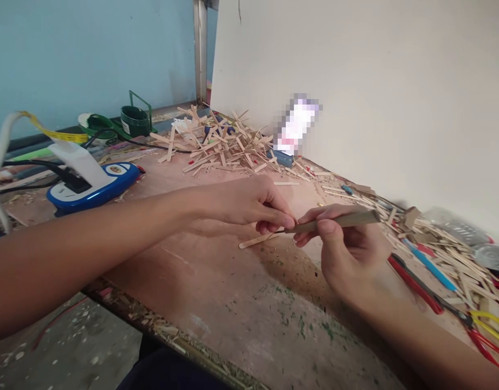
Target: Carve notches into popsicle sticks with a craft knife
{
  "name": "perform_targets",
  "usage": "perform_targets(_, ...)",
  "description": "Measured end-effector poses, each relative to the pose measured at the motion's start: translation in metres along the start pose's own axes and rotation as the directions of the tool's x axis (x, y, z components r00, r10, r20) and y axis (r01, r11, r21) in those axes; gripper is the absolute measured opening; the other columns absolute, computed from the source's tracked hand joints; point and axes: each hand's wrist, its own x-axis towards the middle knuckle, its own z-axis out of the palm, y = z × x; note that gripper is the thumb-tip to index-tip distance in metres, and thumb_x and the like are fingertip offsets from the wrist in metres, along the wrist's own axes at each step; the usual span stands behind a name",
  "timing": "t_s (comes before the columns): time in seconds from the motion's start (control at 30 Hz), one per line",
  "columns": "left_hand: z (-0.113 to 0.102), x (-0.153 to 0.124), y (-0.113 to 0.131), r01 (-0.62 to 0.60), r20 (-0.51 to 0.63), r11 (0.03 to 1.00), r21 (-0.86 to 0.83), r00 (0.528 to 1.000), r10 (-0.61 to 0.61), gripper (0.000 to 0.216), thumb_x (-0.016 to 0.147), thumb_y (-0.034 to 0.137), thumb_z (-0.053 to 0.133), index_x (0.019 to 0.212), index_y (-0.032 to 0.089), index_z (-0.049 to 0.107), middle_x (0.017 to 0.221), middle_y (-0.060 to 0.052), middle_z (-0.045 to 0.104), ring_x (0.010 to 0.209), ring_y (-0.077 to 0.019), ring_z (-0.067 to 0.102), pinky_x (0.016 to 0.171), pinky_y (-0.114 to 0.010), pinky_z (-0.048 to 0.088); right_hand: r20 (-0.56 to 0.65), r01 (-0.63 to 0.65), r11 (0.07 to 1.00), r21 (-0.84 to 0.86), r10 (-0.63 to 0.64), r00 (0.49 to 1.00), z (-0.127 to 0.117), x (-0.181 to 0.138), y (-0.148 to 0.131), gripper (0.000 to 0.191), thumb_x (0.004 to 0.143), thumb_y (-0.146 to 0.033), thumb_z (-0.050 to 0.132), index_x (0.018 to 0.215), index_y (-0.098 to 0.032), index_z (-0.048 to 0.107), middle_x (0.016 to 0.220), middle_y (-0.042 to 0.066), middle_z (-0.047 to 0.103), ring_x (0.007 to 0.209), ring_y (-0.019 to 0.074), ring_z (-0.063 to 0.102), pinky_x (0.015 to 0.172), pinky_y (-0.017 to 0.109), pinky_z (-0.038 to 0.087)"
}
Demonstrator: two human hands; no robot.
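Note:
My left hand [255,203] reaches in from the left with its fingers curled and thumb pressed in, closed on a flat wooden craft stick [253,241]. The stick's rounded end sticks out below those fingers, on the tabletop; its other end is mostly hidden. In my right hand [350,249] is a wooden-handled tool [338,221], held between thumb and fingers. Its thin dark metal tip points left and meets the stick beside my left fingertips. The exact shape of the tip is hidden.
A heap of craft sticks [225,143] lies at the back, near a blurred phone [296,127] standing upright. Red-handled pliers [415,284], a blue pen-like stick [430,264] and more loose sticks lie right. A blue-and-white power strip [97,187] with cables sits left. Green shavings dot the worktable [233,325].

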Motion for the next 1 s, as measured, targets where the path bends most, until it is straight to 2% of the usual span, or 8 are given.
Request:
perform_targets(0.1,-0.0011,0.0005,-0.0025,-0.022,0.009,1.000,-0.004,1.000,0.022,0.046,0.104,0.040,0.067,0.066,0.015,0.062,0.064,0.001,0.056,0.061,-0.0102,0.049,0.059,-0.023,0.034,-0.018,-0.008,1.000,0.001,0.008,1.000,0.0009,-0.0001,-0.0009,0.011,0.104,-0.024,0.076,0.094,-0.021,0.073,0.087,0.003,0.076,0.058,0.0160,0.076,0.049,0.029,0.064)
perform_targets(0.23,-0.0019,0.0015,-0.0048,-0.057,0.009,0.998,-0.010,0.998,0.057,0.045,0.104,0.040,0.069,0.065,0.016,0.063,0.063,0.001,0.058,0.061,-0.0108,0.051,0.059,-0.023,0.035,0.031,-0.075,0.997,-0.006,0.075,0.997,0.0030,-0.0015,-0.0008,0.016,0.104,-0.028,0.077,0.090,-0.021,0.072,0.085,0.004,0.077,0.055,0.0159,0.074,0.050,0.030,0.065)
perform_targets(0.37,-0.0028,0.0017,-0.0047,-0.048,0.020,0.998,0.026,0.999,0.048,0.046,0.104,0.039,0.066,0.065,0.015,0.062,0.063,0.001,0.057,0.061,-0.0104,0.052,0.059,-0.023,0.036,-0.035,-0.053,0.998,0.020,0.053,0.998,0.0030,-0.0016,0.0011,0.012,0.104,-0.030,0.077,0.096,-0.022,0.073,0.085,0.002,0.077,0.055,0.0159,0.074,0.047,0.029,0.063)
perform_targets(0.67,-0.0034,0.0018,-0.0052,-0.048,0.036,0.998,0.043,0.998,0.046,0.046,0.106,0.037,0.064,0.066,0.015,0.060,0.064,0.001,0.057,0.062,-0.0095,0.052,0.061,-0.022,0.036,-0.016,-0.065,0.998,0.021,0.066,0.998,0.0005,-0.0010,0.0027,0.014,0.103,-0.029,0.077,0.093,-0.021,0.071,0.085,0.002,0.076,0.056,0.0167,0.075,0.049,0.030,0.064)
perform_targets(0.87,-0.0049,0.0021,-0.0073,-0.068,0.040,0.997,0.045,0.997,0.066,0.044,0.105,0.040,0.066,0.068,0.015,0.064,0.065,0.001,0.061,0.062,-0.0098,0.055,0.061,-0.022,0.037,-0.009,-0.094,0.996,0.000,0.094,0.996,0.0010,-0.0027,0.0047,0.018,0.103,-0.032,0.077,0.092,-0.020,0.070,0.087,0.003,0.077,0.057,0.0164,0.076,0.051,0.030,0.066)
perform_targets(1.0,-0.0068,0.0023,-0.0077,-0.073,0.028,0.996,0.056,0.997,0.072,0.045,0.105,0.038,0.065,0.066,0.016,0.063,0.064,0.001,0.061,0.061,-0.0101,0.055,0.060,-0.023,0.037,-0.035,-0.082,0.997,0.009,0.082,0.996,0.0012,-0.0026,0.0065,0.018,0.102,-0.034,0.079,0.093,-0.020,0.070,0.085,0.002,0.077,0.057,0.0167,0.075,0.050,0.029,0.065)
